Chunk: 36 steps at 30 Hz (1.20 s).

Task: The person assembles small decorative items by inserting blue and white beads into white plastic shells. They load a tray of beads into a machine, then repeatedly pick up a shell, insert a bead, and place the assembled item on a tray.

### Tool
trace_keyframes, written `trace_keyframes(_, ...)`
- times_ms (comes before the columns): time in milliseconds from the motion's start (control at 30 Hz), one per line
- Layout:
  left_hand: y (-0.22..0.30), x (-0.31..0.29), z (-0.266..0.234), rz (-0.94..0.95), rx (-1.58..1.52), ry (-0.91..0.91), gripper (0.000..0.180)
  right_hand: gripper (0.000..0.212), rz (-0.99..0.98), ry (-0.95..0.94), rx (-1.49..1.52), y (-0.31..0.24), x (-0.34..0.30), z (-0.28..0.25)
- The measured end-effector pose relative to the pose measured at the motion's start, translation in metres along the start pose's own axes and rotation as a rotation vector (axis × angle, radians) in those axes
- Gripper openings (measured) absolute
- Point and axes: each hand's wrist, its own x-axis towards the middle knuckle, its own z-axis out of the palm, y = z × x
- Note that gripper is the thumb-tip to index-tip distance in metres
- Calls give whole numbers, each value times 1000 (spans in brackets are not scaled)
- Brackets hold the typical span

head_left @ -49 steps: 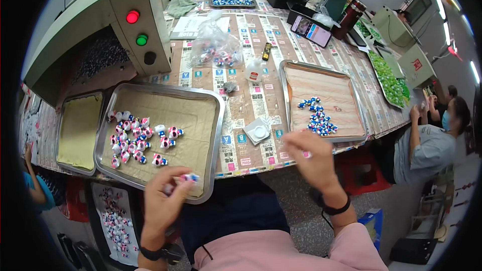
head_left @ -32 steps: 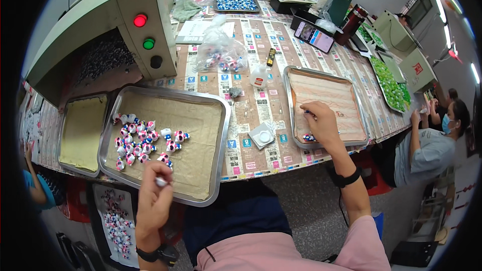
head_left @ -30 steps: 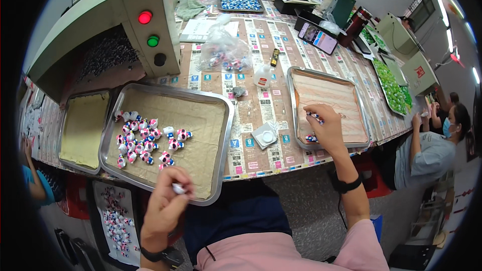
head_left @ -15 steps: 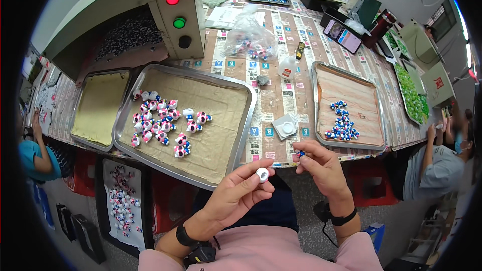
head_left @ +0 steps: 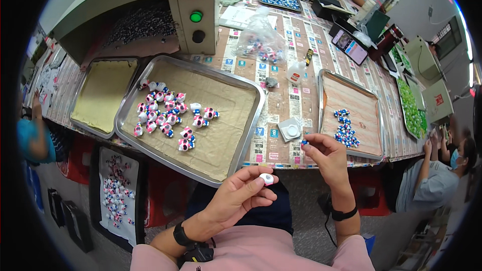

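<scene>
My left hand (head_left: 236, 194) pinches a small hollow white figurine head (head_left: 267, 178) between thumb and fingers, its grey opening tilted upward. Farther forward and to the right, my right hand (head_left: 329, 162) grips a tiny blue figurine body (head_left: 305, 142) at its fingertips. That body is close to the near right corner of a small white square dish (head_left: 289, 129) on the table. Right of this hand, a metal tray (head_left: 351, 85) lined with pinkish paper bears several small blue-and-white bodies (head_left: 345, 134). Most of the body I hold is covered by my fingers.
A large metal tray (head_left: 221, 120) at left holds several white, pink and blue figurines (head_left: 160, 110). Beyond the dish stand a white bottle (head_left: 296, 72) and a clear plastic bag (head_left: 261, 37). A machine with red and green lights (head_left: 195, 3) rises at back left. Co-workers sit at both sides.
My right hand has moved forward with the blue body, closer to the dish. In my left hand the white head has turned a little. The whole view has shifted slightly.
</scene>
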Motion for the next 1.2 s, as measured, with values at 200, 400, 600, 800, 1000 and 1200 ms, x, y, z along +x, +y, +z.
trace_keyframes(200, 0, -2, 0, -39, -31, 10, 33, 18, -397, 62, -549, -3, 29, 16)
trace_keyframes(400, 1, -3, 0, -33, -34, 22, 34, 14, -483, 18, -783, 1, 43, 20)
trace_keyframes(600, 2, -1, 3, -21, -25, 60, 36, 13, -487, -25, -826, -4, 44, 18)
trace_keyframes(800, 3, 4, 1, -7, 21, 50, 37, 14, -514, -7, -811, -5, 42, 21)
trace_keyframes(1000, 7, 10, 3, 64, 40, 92, 34, 16, -433, 5, -574, -26, 8, 26)
trace_keyframes(1200, 2, 13, 3, 61, 59, 76, 34, 19, -269, -215, -180, -39, -31, 36)
